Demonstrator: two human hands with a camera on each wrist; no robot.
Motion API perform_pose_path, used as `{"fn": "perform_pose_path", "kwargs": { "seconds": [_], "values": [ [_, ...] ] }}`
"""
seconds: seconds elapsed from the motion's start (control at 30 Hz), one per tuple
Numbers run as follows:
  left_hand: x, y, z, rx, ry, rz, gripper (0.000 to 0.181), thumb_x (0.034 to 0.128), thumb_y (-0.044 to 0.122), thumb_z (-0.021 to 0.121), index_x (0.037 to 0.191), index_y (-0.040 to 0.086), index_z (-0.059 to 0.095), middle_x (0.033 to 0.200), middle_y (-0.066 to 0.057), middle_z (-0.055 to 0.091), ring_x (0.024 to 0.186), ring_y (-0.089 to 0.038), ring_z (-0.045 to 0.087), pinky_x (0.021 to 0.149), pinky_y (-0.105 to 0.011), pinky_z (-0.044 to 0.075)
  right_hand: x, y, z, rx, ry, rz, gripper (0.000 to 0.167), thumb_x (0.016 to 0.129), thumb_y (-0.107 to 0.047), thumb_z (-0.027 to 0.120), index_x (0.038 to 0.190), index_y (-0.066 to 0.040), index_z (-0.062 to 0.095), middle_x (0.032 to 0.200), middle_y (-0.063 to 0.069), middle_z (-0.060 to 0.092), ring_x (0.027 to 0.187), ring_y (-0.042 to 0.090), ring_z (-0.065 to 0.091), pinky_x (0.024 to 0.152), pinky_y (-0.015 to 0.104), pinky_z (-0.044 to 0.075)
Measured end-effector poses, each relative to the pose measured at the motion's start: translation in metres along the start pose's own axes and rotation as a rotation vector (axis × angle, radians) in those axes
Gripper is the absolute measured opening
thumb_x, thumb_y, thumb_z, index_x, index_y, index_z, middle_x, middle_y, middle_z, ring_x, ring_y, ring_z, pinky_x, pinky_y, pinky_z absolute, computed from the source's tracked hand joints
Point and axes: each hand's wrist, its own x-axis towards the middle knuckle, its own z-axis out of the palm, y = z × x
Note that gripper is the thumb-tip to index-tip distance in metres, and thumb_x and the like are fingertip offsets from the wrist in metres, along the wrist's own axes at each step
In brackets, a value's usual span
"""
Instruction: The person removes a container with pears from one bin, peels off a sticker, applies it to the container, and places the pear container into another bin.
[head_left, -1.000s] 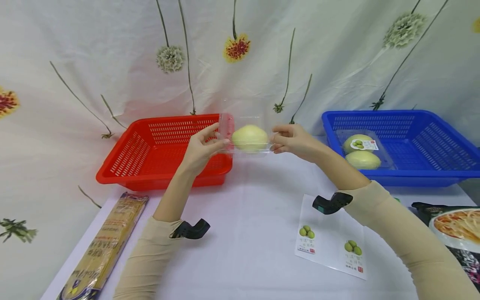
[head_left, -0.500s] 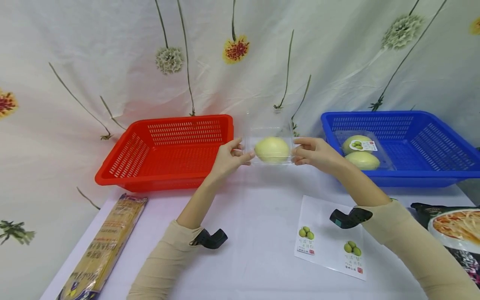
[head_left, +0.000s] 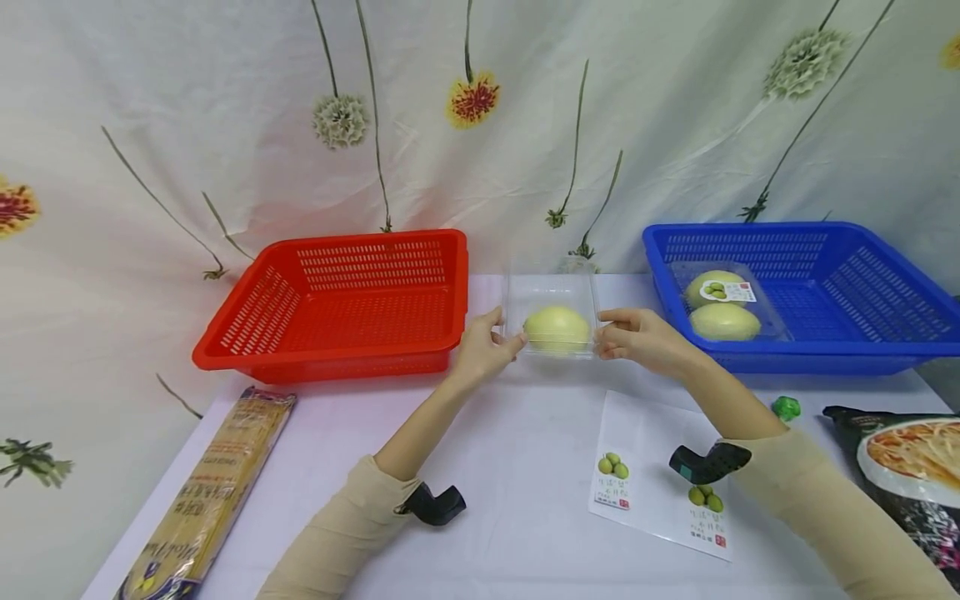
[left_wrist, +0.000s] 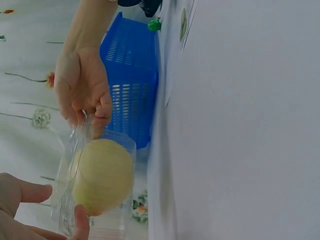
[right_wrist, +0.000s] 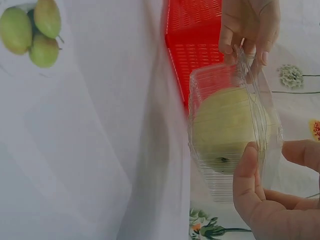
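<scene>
Floral backdrop cloth [head_left: 525, 150], white-covered table [head_left: 517, 500]

At nine o'clock in the head view sits a red perforated basket [head_left: 337, 367]; at eight, a dried-noodle packet [head_left: 213, 487] lies on the surface [head_left: 525, 508] — a black food bag [head_left: 911, 462] at four, a floral cloth [head_left: 225, 100] hanging at twelve.

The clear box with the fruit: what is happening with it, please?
A person's left hand and right hand grip the clear box at opposite sides, with one yellow fruit in it. It seems held above the table, between the red basket and the blue basket, where two more fruits lie.
</scene>
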Motion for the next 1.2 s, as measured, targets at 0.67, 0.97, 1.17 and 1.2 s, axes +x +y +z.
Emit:
{"fn": "perform_pose_path", "kwargs": {
  "seconds": [0.67,0.97,1.17,1.2],
  "values": [
    [-0.003,-0.025,0.019,0.008,0.022,-0.03,0.031,0.0858,0.008,0.061,0.111,-0.009,0.056,0.119,-0.025,0.055,0.071,-0.023,0.055,0.059,-0.026,0.047,0.002,0.022,0.005,0.0,-0.022,0.055,0.058,0.094,-0.006,0.048,0.138,0.02,0.02,0.106,0.02,0.056,0.083,0.011,0.061,0.083,0.028,0.052],
    [-0.009,-0.027,0.032,-0.085,0.161,-0.196,0.075,0.0822,0.02,0.067,0.139,-0.009,0.028,0.117,-0.028,0.053,0.098,-0.037,0.056,0.086,-0.043,0.048,0.022,0.011,-0.001,-0.041,0.066,0.14,0.064,0.101,-0.023,0.042,0.146,0.009,0.011,0.144,0.032,0.028,0.126,0.042,0.042,0.103,0.043,0.038],
    [-0.019,-0.023,0.041,-0.456,0.266,-0.484,0.073,0.0789,0.024,0.073,0.132,0.002,0.029,0.097,-0.015,0.054,0.069,-0.02,0.055,0.055,-0.023,0.048,0.052,0.014,-0.006,0.145,0.22,0.112,0.064,0.1,-0.023,0.043,0.15,0.0,0.009,0.149,0.027,0.022,0.135,0.038,0.031,0.11,0.042,0.029],
    [-0.02,-0.022,0.041,-0.52,0.258,-0.524,0.072,0.0793,0.024,0.073,0.131,0.002,0.029,0.097,-0.014,0.053,0.067,-0.018,0.054,0.053,-0.022,0.048,0.056,0.015,-0.007,0.164,0.229,0.109,0.064,0.1,-0.023,0.043,0.15,0.0,0.009,0.15,0.026,0.021,0.136,0.038,0.029,0.11,0.042,0.028]
  ]
}}
